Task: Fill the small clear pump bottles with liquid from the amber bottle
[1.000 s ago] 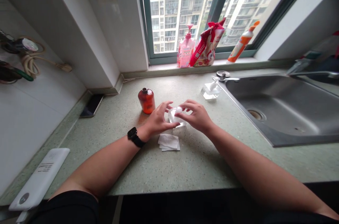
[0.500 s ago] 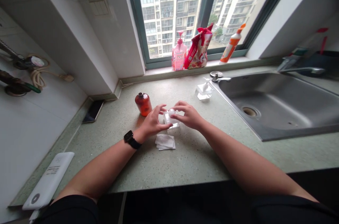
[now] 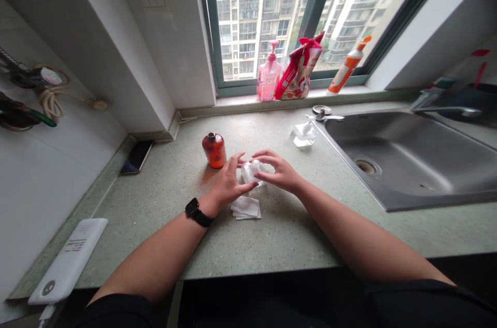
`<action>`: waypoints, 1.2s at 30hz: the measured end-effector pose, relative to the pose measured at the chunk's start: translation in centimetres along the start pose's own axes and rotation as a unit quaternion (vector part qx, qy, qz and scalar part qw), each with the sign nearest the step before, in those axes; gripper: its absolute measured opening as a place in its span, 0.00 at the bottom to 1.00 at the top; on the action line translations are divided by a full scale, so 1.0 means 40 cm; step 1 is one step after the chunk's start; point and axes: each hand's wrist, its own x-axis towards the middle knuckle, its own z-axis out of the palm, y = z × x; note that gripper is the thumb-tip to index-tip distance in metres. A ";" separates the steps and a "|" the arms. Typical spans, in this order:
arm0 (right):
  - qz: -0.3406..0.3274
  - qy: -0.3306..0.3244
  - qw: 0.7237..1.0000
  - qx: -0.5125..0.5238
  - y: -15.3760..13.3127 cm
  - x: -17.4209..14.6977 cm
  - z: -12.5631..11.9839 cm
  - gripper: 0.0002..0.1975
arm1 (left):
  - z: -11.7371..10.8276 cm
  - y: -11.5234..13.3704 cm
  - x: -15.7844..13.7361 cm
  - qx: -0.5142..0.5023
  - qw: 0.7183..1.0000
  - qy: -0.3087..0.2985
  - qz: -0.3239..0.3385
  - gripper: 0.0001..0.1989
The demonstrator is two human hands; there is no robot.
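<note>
A clear, square-cornered bottle (image 3: 248, 173) with white tissue over its top stands on the counter between my hands. My left hand (image 3: 228, 180), with a black watch on its wrist, curves round the bottle's left and near sides, its thumb along the front. At the other side is my right hand (image 3: 282, 174), fingers and thumb apart, the thumb tip close to the tissue; whether it touches is hard to see. Folded white tissue (image 3: 246, 208) lies just in front. An amber bottle (image 3: 214, 151) without a cap stands left of my left hand.
A clear pump bottle (image 3: 304, 134) stands by the steel sink (image 3: 382, 204). On the sill are a pink pump bottle (image 3: 268, 79), a red bag (image 3: 301, 69) and an orange-and-white bottle (image 3: 347, 66). A phone (image 3: 136, 157) and white power bank (image 3: 70, 261) lie at left.
My right hand's fingers have spread and drawn back a little from the tissue on the clear bottle. My left hand stays round it. The view has shifted slightly.
</note>
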 end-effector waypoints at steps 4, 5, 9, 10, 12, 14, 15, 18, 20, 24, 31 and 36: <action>0.024 -0.006 1.000 0.020 0.001 0.004 0.025 0.21 | 0.007 -0.015 -0.001 0.003 1.000 0.002 0.019 0.46; 0.038 0.001 0.999 0.029 0.002 0.004 0.028 0.22 | 0.008 -0.018 -0.001 0.004 1.000 0.003 0.022 0.46; 0.092 0.031 0.992 0.083 0.011 0.002 0.014 0.26 | 0.008 -0.020 0.000 0.011 0.999 0.007 0.030 0.48; 0.097 0.033 0.991 0.091 0.014 0.001 0.005 0.25 | 0.007 -0.019 0.000 0.014 0.999 0.007 0.031 0.48; 0.092 0.027 0.991 0.091 0.018 0.000 -0.013 0.21 | 0.006 -0.016 0.000 0.017 0.999 0.008 0.031 0.48; 0.078 0.014 0.994 0.081 0.020 -0.001 -0.026 0.19 | 0.006 -0.014 0.000 0.018 0.999 0.009 0.028 0.48; 0.073 0.007 0.994 0.078 0.020 -0.001 -0.028 0.19 | 0.006 -0.013 0.000 0.018 0.999 0.008 0.027 0.48; 0.068 -0.008 0.995 0.075 0.013 0.001 -0.013 0.21 | 0.007 -0.012 0.000 0.014 1.000 0.009 0.026 0.47; 0.063 -0.012 0.996 0.066 0.006 0.003 0.006 0.22 | 0.008 -0.013 0.000 0.011 1.000 0.006 0.029 0.47; 0.074 0.018 0.996 0.053 -0.001 0.004 0.026 0.22 | 0.007 -0.013 0.000 0.013 0.999 0.006 0.030 0.47; 0.081 0.013 0.993 0.080 0.012 0.002 -0.029 0.18 | 0.004 -0.014 -0.002 0.019 0.999 0.004 0.025 0.49; 0.063 -0.017 0.994 0.088 0.003 0.004 -0.007 0.17 | 0.004 -0.013 -0.003 0.020 1.000 0.008 0.022 0.47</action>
